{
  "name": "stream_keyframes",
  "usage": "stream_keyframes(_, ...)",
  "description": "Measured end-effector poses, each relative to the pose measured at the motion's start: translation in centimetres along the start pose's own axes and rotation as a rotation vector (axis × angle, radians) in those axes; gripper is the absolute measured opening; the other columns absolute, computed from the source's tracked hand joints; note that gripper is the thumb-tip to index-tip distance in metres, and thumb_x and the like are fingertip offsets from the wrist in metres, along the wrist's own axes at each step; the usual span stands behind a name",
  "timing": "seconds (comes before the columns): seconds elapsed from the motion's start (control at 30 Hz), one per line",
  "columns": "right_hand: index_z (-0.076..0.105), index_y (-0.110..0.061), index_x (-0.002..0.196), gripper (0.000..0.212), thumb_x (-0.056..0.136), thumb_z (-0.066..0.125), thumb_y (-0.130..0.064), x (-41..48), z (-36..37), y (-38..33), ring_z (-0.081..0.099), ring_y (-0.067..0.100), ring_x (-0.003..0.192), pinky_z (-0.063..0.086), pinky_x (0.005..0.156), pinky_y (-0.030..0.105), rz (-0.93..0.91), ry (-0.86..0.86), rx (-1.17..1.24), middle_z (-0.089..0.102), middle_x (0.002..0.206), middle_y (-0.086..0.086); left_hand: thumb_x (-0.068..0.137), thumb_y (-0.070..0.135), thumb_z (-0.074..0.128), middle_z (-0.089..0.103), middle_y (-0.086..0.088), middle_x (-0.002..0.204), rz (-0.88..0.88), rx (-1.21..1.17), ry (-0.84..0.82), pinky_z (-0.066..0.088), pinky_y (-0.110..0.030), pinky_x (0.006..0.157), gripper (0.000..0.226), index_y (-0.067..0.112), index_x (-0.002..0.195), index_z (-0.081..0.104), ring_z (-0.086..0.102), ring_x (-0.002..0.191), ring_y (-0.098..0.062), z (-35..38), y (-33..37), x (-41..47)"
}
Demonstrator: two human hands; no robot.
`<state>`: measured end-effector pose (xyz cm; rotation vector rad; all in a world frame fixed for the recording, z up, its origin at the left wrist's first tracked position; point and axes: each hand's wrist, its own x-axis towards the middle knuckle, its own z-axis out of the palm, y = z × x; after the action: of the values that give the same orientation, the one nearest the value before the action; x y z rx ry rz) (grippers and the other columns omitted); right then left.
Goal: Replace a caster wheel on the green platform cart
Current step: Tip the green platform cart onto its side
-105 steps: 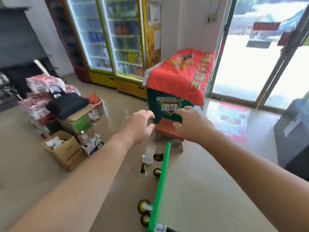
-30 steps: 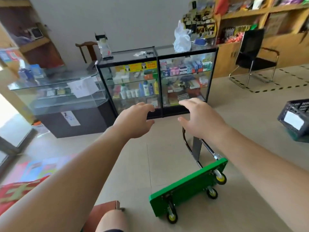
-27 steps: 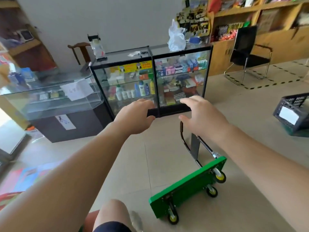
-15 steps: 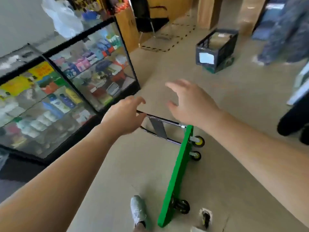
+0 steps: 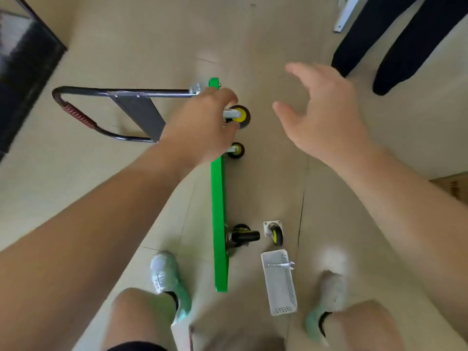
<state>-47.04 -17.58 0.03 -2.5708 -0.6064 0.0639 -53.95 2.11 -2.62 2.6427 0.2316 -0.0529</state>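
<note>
Green cart (image 5: 219,211) on edge; loose caster (image 5: 274,230) beside.

Dark-trousered legs (image 5: 395,41) of a bystander at far right, black cabinet base (image 5: 27,72) far left.

An indoor room of unclear kind, with a beige tiled floor (image 5: 152,34), a dark cabinet base (image 5: 22,72) at the left edge, and a bystander's dark trousers (image 5: 395,39) at upper right.
</note>
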Motion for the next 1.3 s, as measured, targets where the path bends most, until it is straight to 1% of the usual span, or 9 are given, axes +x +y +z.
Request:
stream_keyframes(0.3,0.047,-0.022,0.149,0.06,0.094,0.066,-0.035,-7.5,12.6,12.7,0.046,0.019,0.135,0.038,0.112,0.034,-0.034,0.078,0.037,0.051,0.146,0.002,0.098,0.03,0.068,0.057,-0.005,0.147,0.066,0.058,0.059,0.049,-0.046,0.106,0.047,0.022,0.143,0.057,0.056,0.13,-0.028,17.9,-1.5,-2.2)
stream_keyframes(0.5,0.049,-0.025,0.147,0.057,0.093,0.065,-0.035,-12.1,14.9,13.0,0.048,0.021,0.131,0.041,0.106,0.034,-0.04,0.185,0.082,0.051,0.144,0.002,0.098,0.029,0.066,0.054,-0.006,0.15,0.085,0.082,0.147,0.049,-0.048,0.106,0.048,0.021,0.145,0.055,0.055,0.132,-0.031,20.0,-2.1,-6.2)
stream_keyframes(0.63,0.05,-0.027,0.147,0.056,0.094,0.064,-0.039,-16.6,17.2,10.3,0.052,0.023,0.129,0.044,0.107,0.037,0.008,0.082,0.144,0.054,0.143,0.002,0.098,0.027,0.067,0.058,-0.008,0.146,-0.006,-0.011,0.161,0.048,-0.043,0.106,0.047,0.021,0.143,0.057,0.057,0.13,-0.033,20.2,-4.6,-11.5)
stream_keyframes(0.73,0.049,-0.027,0.147,0.057,0.095,0.064,-0.044,-19.6,21.7,8.6,0.052,0.023,0.13,0.04,0.105,0.033,0.035,-0.086,0.2,0.053,0.145,0.002,0.098,0.027,0.07,0.059,-0.01,0.144,-0.195,-0.227,0.169,0.045,-0.038,0.108,0.051,0.017,0.146,0.054,0.058,0.13,-0.028,22.4,-8.0,-15.4)
stream_keyframes(0.87,0.044,-0.027,0.15,0.065,0.093,0.066,-0.05,-23.5,27.9,6.9,0.053,0.019,0.13,0.043,0.1,0.029,0.143,-0.346,0.384,0.053,0.148,-0.003,0.101,0.039,0.066,0.05,-0.012,0.152,-0.473,-0.623,0.053,0.05,-0.042,0.106,0.065,0.021,0.157,0.038,0.055,0.132,-0.028,26.8,-10.1,-20.8)
stream_keyframes(0.93,0.049,-0.027,0.147,0.061,0.093,0.065,-0.051,-24.6,29.8,6.6,0.063,0.011,0.113,0.052,0.087,0.021,0.202,-0.375,0.478,0.061,0.139,-0.004,0.105,0.042,0.059,0.049,-0.01,0.156,-0.518,-0.804,0.006,0.05,-0.039,0.107,0.064,0.023,0.161,0.034,0.056,0.133,-0.027,28.9,-10.3,-22.3)
stream_keyframes(1.03,0.059,-0.034,0.138,0.044,0.096,0.062,-0.049,-25.5,31.1,6.4,0.064,-0.011,0.088,0.047,0.06,0.004,0.229,-0.372,0.626,0.067,0.127,-0.01,0.113,0.041,0.041,0.06,-0.01,0.145,-0.49,-1.091,-0.014,0.05,-0.048,0.111,0.044,0.029,0.155,0.045,0.063,0.126,-0.026,31.1,-9.8,-23.4)
stream_keyframes(1.2,0.059,-0.034,0.14,0.038,0.103,0.054,-0.039,-26.0,32.1,6.2,0.059,0.007,0.113,0.047,0.079,0.015,0.235,-0.359,0.742,0.052,0.137,-0.006,0.115,0.041,0.031,0.069,-0.006,0.128,-0.476,-1.244,-0.001,0.055,-0.048,0.106,0.037,0.034,0.141,0.056,0.068,0.12,-0.024,31.7,-9.5,-23.7)
stream_keyframes(1.3,0.054,-0.03,0.145,0.041,0.105,0.05,-0.038,-26.5,32.7,6.1,0.054,0.005,0.117,0.042,0.078,0.01,0.265,-0.359,0.783,0.041,0.147,-0.006,0.116,0.038,0.028,0.069,-0.005,0.129,-0.47,-1.25,-0.04,0.054,-0.048,0.107,0.034,0.039,0.13,0.058,0.067,0.121,-0.023,31.7,-9.5,-23.8)
